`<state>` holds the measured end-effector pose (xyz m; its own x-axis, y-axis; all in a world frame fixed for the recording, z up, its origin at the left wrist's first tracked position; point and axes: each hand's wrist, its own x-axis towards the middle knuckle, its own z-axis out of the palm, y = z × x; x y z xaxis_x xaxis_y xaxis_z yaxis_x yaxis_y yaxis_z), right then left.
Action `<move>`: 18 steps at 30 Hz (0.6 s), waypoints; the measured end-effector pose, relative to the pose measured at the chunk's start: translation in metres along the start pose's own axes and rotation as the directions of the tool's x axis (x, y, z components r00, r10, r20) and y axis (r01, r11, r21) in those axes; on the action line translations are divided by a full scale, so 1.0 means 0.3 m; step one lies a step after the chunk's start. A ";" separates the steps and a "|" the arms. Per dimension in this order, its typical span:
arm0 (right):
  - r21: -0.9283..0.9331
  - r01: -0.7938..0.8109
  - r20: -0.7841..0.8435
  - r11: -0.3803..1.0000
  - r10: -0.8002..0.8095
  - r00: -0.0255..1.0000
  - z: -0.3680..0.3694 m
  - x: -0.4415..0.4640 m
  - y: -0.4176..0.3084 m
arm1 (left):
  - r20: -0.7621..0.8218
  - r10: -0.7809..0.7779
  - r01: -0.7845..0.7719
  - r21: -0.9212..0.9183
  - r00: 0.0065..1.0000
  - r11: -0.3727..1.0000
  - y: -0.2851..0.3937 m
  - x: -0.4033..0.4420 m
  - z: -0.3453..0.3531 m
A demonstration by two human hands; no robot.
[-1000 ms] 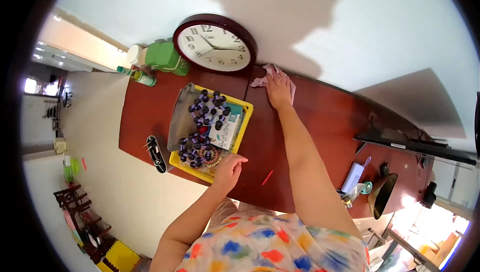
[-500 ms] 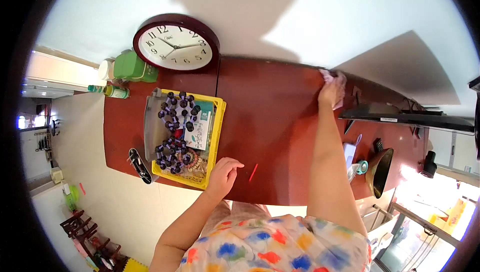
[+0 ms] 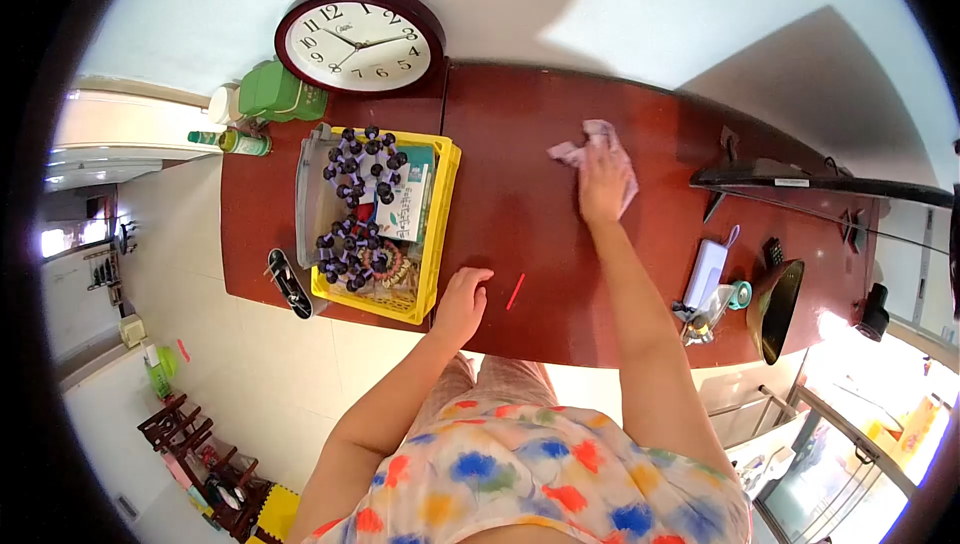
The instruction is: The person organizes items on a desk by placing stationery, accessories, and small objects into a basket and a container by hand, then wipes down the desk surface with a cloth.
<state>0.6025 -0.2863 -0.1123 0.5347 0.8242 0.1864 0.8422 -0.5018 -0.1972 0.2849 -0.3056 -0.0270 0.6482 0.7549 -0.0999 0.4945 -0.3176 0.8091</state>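
Note:
My right hand (image 3: 602,184) presses a pinkish cloth (image 3: 622,162) onto the reddish-brown tabletop (image 3: 520,184), and parts of the cloth spread out around the fingers. My left hand (image 3: 463,302) is at the table's near side, beside the yellow basket (image 3: 440,254). Its fingers are loosely bent and hold nothing. Just right of it lies a thin red stick (image 3: 515,291). The basket holds black-and-purple ball-and-rod pieces (image 3: 350,254), a white booklet (image 3: 405,206) and other small items.
A round wall clock (image 3: 360,42) leans at the back left, by a green container (image 3: 275,94) and a green bottle (image 3: 245,143). On the right are a monitor (image 3: 820,184), a pale lilac power bank (image 3: 708,272), a tape roll (image 3: 740,295) and a dark bowl-shaped object (image 3: 776,312).
My right hand has drawn the cloth leftward from near the monitor toward the table's middle. My left hand remains beside the basket. The whole view has shifted slightly.

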 end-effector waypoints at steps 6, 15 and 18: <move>0.185 0.141 0.190 0.973 -0.176 0.966 -0.053 -0.169 -0.107 | 0.145 -0.142 0.117 0.169 0.979 0.979 -0.019 -0.010 0.095; 0.191 -0.034 0.329 0.981 -0.031 0.944 -0.199 -0.483 0.049 | 0.216 -0.112 0.038 0.318 0.970 0.947 -0.039 0.028 0.156; 0.116 -0.138 0.247 0.984 0.106 0.963 -0.246 -0.566 0.091 | 0.186 -0.107 0.064 0.223 0.977 0.973 -0.025 0.032 0.129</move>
<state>0.5398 -0.4593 -0.0784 0.5872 0.8056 -0.0792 0.7467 -0.5768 -0.3313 0.3098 -0.3184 -0.0565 0.6880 0.6647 -0.2913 0.6514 -0.3885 0.6517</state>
